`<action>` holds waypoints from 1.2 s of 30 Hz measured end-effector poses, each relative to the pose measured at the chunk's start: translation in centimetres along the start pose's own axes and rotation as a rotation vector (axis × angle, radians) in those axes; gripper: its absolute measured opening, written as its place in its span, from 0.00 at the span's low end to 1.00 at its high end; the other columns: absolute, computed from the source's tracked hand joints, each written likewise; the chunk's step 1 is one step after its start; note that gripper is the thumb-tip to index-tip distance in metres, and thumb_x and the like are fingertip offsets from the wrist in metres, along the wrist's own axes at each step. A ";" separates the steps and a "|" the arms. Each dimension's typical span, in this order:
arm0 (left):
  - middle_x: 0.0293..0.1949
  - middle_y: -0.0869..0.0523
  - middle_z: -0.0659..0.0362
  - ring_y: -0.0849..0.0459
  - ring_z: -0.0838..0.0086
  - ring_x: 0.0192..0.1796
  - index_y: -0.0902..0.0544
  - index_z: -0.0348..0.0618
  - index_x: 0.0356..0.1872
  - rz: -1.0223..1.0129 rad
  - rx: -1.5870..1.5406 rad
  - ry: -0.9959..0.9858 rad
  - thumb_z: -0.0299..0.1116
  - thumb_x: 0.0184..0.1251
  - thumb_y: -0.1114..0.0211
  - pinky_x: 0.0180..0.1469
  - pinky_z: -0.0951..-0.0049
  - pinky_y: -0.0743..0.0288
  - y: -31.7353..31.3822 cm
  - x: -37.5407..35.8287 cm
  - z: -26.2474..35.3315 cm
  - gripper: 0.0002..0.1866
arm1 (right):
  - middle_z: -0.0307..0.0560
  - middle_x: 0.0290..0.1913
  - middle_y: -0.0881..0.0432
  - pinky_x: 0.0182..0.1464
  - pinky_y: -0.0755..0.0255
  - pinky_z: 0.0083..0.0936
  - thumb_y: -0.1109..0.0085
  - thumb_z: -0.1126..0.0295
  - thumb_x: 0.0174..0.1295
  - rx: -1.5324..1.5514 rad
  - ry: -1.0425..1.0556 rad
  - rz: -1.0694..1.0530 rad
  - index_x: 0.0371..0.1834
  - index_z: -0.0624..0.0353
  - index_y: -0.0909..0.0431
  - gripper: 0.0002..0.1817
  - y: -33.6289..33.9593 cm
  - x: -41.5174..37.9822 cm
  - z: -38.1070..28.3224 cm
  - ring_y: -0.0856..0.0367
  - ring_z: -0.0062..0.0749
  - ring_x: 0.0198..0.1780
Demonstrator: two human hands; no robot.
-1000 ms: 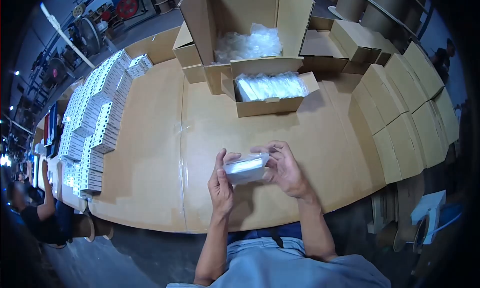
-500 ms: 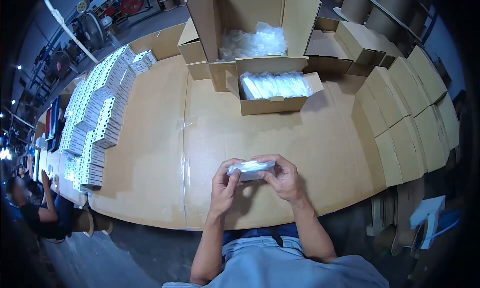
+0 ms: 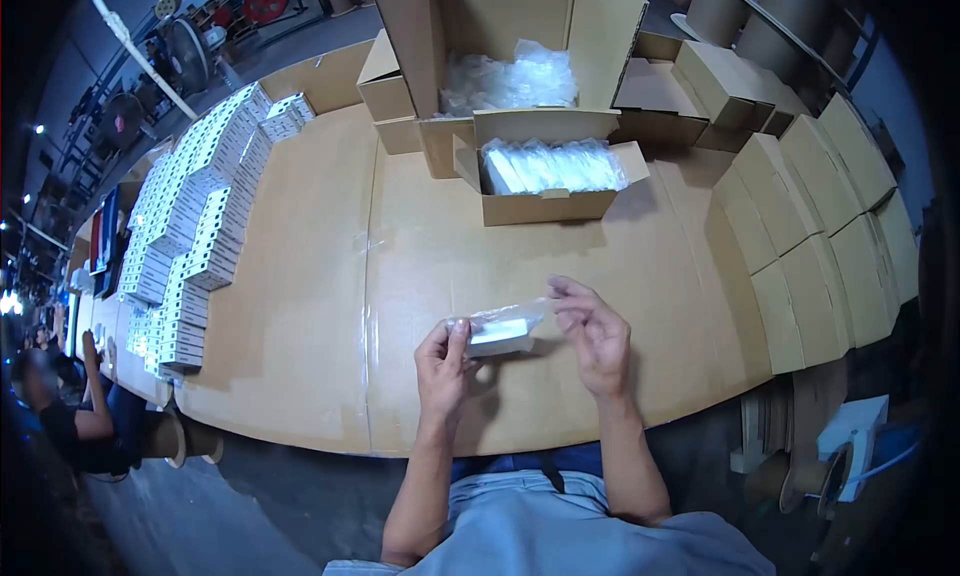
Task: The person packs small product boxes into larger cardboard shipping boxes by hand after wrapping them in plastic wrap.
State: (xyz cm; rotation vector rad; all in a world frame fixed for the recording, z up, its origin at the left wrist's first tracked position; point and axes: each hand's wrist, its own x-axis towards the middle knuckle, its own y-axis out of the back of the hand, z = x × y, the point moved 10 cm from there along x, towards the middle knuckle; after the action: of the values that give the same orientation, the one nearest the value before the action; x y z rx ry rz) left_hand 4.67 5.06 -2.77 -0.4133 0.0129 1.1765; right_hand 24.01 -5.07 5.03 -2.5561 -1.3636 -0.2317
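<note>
A small white box in a clear plastic bag (image 3: pixel 500 335) is held above the cardboard-covered table (image 3: pixel 300 276). My left hand (image 3: pixel 443 364) pinches its left end between thumb and fingers. To its right, my right hand (image 3: pixel 597 341) has its fingers apart, the fingertips close to the loose end of the bag; whether they touch the film is unclear. Beyond the hands stands an open carton (image 3: pixel 548 211) with a row of plastic-wrapped packs (image 3: pixel 550 168) inside.
Behind the carton, a larger open box (image 3: pixel 510 16) holds clear plastic bags (image 3: pixel 515 79). Small white boxes (image 3: pixel 190 206) are stacked at left. Closed brown cartons (image 3: pixel 800 246) line the right edge. Another person (image 3: pixel 85 416) sits at far left.
My right hand has let go of the wrapped box, moved right and opened its fingers. The bag's right end now extends loosely, while my left hand keeps its hold.
</note>
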 end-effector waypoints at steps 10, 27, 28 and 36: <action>0.44 0.13 0.55 0.10 0.71 0.44 0.20 0.37 0.56 -0.075 -0.040 0.014 0.45 0.85 0.50 0.44 0.64 0.09 -0.5 0.3 0.2 0.20 | 0.52 0.47 0.10 0.57 0.20 0.31 0.29 0.82 0.56 -0.361 0.135 -0.400 0.52 0.59 0.12 0.19 -4.5 0.1 -0.9 0.11 0.41 0.48; 0.47 0.14 0.58 0.17 0.76 0.53 0.17 0.34 0.55 -0.372 0.322 -0.146 0.24 0.71 0.31 0.51 0.75 0.19 -2.5 -0.8 3.8 0.14 | 0.52 0.48 0.15 0.50 0.21 0.34 0.27 0.77 0.54 -0.570 0.189 -0.391 0.47 0.60 0.16 0.16 -4.3 0.8 -4.3 0.16 0.47 0.49; 0.48 0.14 0.58 0.17 0.76 0.53 0.18 0.34 0.56 -0.390 0.343 -0.135 0.24 0.71 0.31 0.52 0.75 0.19 -2.5 -0.7 3.8 0.15 | 0.52 0.46 0.15 0.49 0.21 0.34 0.28 0.77 0.55 -0.536 0.144 -0.431 0.47 0.60 0.16 0.16 -4.7 0.8 -4.0 0.16 0.48 0.47; 0.63 0.22 0.51 0.22 0.67 0.65 0.31 0.39 0.71 -0.213 0.370 -0.289 0.23 0.72 0.35 0.58 0.67 0.17 2.4 -0.1 6.7 0.28 | 0.52 0.39 0.17 0.40 0.19 0.33 0.32 0.80 0.59 -0.569 0.210 -0.376 0.46 0.62 0.18 0.12 -4.9 3.4 -5.4 0.14 0.42 0.39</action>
State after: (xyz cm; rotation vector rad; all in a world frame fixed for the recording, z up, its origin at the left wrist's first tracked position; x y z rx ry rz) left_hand 1.16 7.91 2.70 0.0825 -0.0620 0.9876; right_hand 21.68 -1.19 11.68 -2.5433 -1.8921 -1.0582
